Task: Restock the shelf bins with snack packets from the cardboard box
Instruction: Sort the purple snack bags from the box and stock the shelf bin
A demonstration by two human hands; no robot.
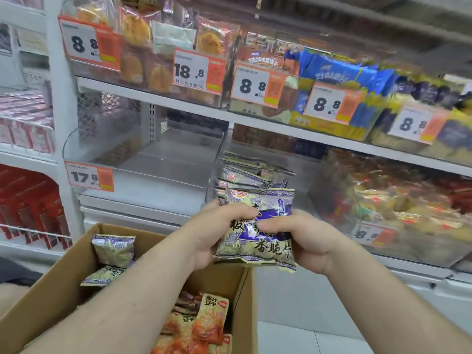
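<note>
Above the cardboard box, left hand and right hand pinched one purple packet, fingers curled tight. Beyond the box, a few packets sat in the clear bin. More waited inside it; restocking looked barely underway.

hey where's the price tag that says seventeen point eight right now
In the head view, the 17.8 price tag hangs at the left on the front edge of the clear bin, above the cardboard box and left of the held purple snack packet.

White shelf, clear bins, seemingly snack-filled
</note>
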